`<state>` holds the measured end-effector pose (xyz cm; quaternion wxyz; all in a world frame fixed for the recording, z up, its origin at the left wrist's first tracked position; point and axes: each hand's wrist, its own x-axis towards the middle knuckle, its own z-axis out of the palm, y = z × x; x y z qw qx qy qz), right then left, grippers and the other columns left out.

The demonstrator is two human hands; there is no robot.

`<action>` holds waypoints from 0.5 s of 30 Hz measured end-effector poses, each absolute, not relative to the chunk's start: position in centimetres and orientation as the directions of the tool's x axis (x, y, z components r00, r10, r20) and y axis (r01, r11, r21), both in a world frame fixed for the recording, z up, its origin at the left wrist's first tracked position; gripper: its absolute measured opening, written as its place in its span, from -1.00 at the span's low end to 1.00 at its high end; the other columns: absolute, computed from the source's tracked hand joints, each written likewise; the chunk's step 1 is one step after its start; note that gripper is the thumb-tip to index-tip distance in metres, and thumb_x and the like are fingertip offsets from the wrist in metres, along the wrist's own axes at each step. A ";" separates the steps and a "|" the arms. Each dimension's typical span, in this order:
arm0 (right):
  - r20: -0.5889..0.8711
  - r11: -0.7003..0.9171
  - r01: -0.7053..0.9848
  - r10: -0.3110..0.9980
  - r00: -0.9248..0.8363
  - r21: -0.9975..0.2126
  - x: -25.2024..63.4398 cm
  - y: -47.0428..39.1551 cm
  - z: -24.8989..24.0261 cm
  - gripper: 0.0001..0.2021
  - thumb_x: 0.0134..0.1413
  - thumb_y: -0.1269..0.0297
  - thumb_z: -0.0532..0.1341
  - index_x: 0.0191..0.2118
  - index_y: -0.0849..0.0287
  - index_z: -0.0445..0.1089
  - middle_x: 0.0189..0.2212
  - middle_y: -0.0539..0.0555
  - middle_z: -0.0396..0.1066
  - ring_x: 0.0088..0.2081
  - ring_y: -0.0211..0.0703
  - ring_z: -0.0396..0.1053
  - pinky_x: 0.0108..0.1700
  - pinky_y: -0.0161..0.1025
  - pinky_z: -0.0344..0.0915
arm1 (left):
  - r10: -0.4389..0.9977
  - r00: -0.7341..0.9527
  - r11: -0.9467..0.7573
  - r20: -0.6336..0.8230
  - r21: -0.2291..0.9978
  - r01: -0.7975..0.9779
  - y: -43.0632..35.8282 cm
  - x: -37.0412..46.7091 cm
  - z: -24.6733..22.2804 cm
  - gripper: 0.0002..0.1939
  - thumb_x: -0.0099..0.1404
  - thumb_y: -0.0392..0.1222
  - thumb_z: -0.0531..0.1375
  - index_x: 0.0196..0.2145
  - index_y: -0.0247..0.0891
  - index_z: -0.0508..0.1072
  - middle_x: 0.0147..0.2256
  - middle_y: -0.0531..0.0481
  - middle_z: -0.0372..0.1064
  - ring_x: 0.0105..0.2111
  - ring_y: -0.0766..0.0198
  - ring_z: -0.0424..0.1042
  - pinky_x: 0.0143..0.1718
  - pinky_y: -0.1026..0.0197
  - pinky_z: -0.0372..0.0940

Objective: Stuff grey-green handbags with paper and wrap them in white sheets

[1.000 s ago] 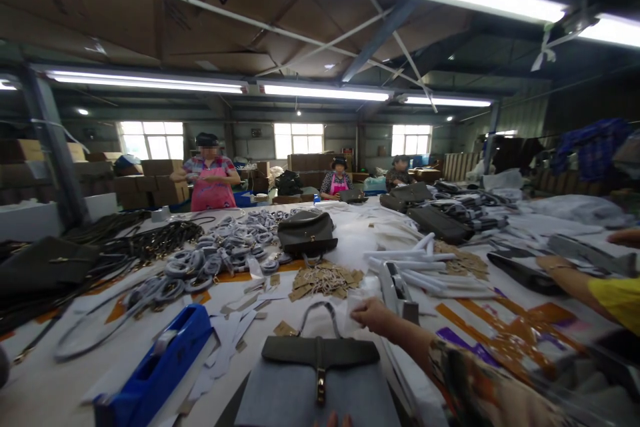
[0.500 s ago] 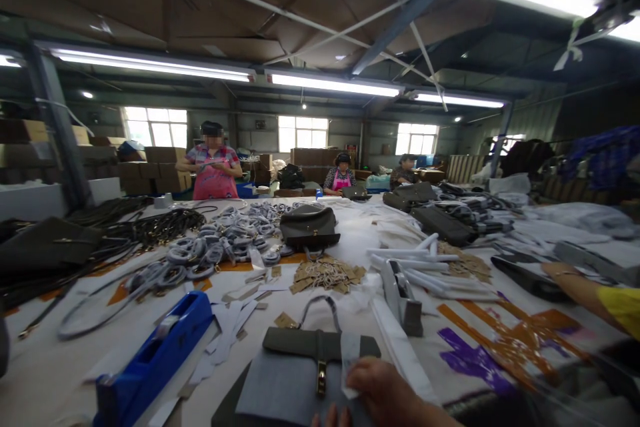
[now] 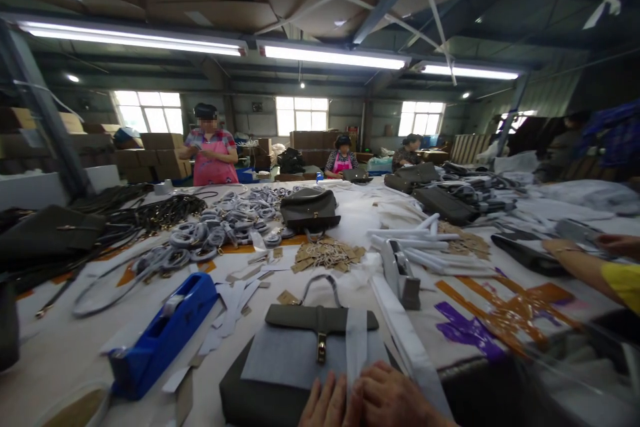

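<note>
Before me lies an olive-green handbag (image 3: 239,380) with a gold clasp and a raised top handle. A pale grey sheet (image 3: 280,353) covers its front below the flap strip. Across the flap's right side runs a thin white strip (image 3: 357,340), lying down over the sheet. My right hand (image 3: 395,397) has its fingers bent and closed on the strip's lower end. Flat on the bag's lower front, my left hand (image 3: 324,403) stretches out its fingers, touching or nearly touching the right one. Both palms are hidden from view.
A blue tape dispenser (image 3: 165,337) stands to the left, a grey one (image 3: 400,273) to the right. Beyond are brown tags (image 3: 327,255), wrapped straps (image 3: 215,227) and another bag (image 3: 310,210). A co-worker's yellow-sleeved arm (image 3: 580,263) reaches in at right.
The white strip, held up by my right hand before, now lies along the bag's front. My right hand has moved down, and my left hand has come further into view beside it.
</note>
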<state>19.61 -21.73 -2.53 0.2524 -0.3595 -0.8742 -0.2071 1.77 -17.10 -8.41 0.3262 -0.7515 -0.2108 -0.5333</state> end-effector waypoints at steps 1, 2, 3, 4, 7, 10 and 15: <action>0.581 0.669 0.725 0.529 -0.619 0.164 19.6 -22.2 -1.7 -0.80 0.25 0.48 0.15 -0.39 0.12 0.38 -0.48 -0.02 0.47 -0.44 -0.15 0.37 -0.38 -0.15 0.14 | -0.010 0.420 -0.716 0.907 -0.300 0.630 -17.3 1.1 -8.0 -0.77 0.49 -0.29 0.09 -0.02 -0.16 0.52 -0.23 0.03 0.63 -0.15 0.28 0.62 0.26 0.16 0.30; 0.566 0.678 0.721 0.541 -0.622 0.145 19.7 -22.7 -0.9 -0.81 0.30 0.46 0.14 -0.34 0.12 0.40 -0.43 -0.01 0.50 -0.40 -0.15 0.40 -0.36 -0.16 0.15 | 0.000 0.475 -0.735 0.880 -0.322 0.597 -17.4 0.5 -7.6 -0.76 0.49 -0.29 0.11 0.01 -0.16 0.51 -0.18 0.02 0.63 -0.12 0.28 0.61 0.25 0.18 0.30; 0.549 0.681 0.721 0.557 -0.623 0.128 19.7 -23.2 -0.2 -0.83 0.33 0.44 0.13 -0.28 0.11 0.42 -0.38 -0.01 0.53 -0.36 -0.16 0.42 -0.34 -0.16 0.17 | 0.009 0.506 -0.750 0.863 -0.329 0.574 -17.6 0.0 -7.2 -0.74 0.49 -0.30 0.10 0.03 -0.18 0.51 -0.14 0.00 0.62 -0.09 0.28 0.60 0.24 0.19 0.31; 0.537 0.688 0.716 0.561 -0.630 0.121 19.7 -23.6 0.5 -0.85 0.36 0.41 0.13 -0.22 0.10 0.44 -0.33 0.00 0.55 -0.33 -0.16 0.43 -0.33 -0.17 0.19 | 0.020 0.526 -0.759 0.850 -0.330 0.562 -17.7 -0.5 -6.7 -0.73 0.50 -0.32 0.08 0.04 -0.21 0.50 -0.11 -0.02 0.61 -0.08 0.28 0.60 0.24 0.19 0.31; 0.559 0.723 0.678 0.512 -0.653 0.130 19.6 -24.1 1.0 -0.84 0.41 0.28 0.14 -0.04 0.02 0.46 -0.22 0.00 0.58 -0.28 -0.16 0.45 -0.24 -0.19 0.25 | 0.048 0.589 -0.755 0.807 -0.356 0.550 -18.0 -1.2 -5.7 -0.65 0.51 -0.37 -0.05 0.03 -0.30 0.50 -0.07 -0.07 0.60 -0.04 0.25 0.58 0.20 0.19 0.35; 0.598 0.759 0.650 0.508 -0.620 0.029 19.8 -24.3 -0.2 -0.74 0.47 0.12 0.08 0.06 0.04 0.43 -0.19 0.02 0.58 -0.21 -0.20 0.49 -0.12 -0.25 0.33 | 0.045 0.628 -0.747 0.777 -0.392 0.538 -18.2 -1.1 -5.4 -0.64 0.51 -0.35 -0.08 -0.04 -0.26 0.51 -0.09 -0.06 0.61 -0.06 0.22 0.59 0.09 0.20 0.43; 0.575 0.753 0.648 0.581 -0.576 -0.111 21.2 -26.2 -2.3 -0.68 0.47 0.25 0.03 0.16 -0.04 0.43 -0.09 0.03 0.60 -0.09 -0.20 0.54 -0.03 -0.29 0.44 | 0.089 0.547 -0.755 0.832 -0.302 0.582 -18.3 -0.3 -6.1 -0.79 0.47 -0.30 0.05 -0.17 -0.15 0.49 -0.15 -0.02 0.62 -0.10 0.22 0.61 0.11 0.18 0.42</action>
